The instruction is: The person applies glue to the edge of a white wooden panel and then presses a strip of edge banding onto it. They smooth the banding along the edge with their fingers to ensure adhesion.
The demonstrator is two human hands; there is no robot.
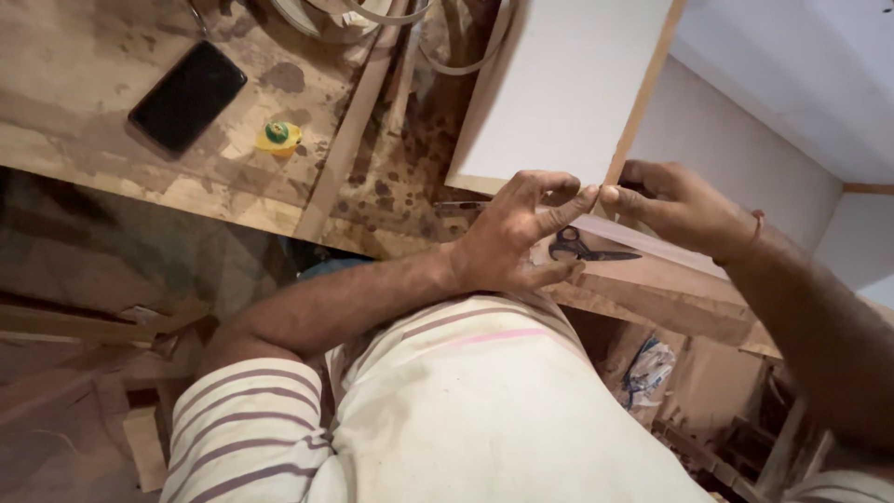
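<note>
A white laminated board (568,84) lies on the stained wooden workbench (84,102), its raw wooden edge running down to the near corner. My left hand (517,233) rests at that corner, fingers spread and pressing on the board's edge. My right hand (680,207) pinches the same corner from the right, fingertips meeting those of the left; a thin pale strip seems to run under them along the edge. Black-handled scissors (582,247) lie on the bench just below both hands.
A black phone (188,95) lies face up at the bench's left, a small yellow and green object (277,136) beside it. Coils of pale edge banding (391,14) sit at the top. Wood offcuts (84,326) clutter the floor left; a bag (647,368) lies under the bench.
</note>
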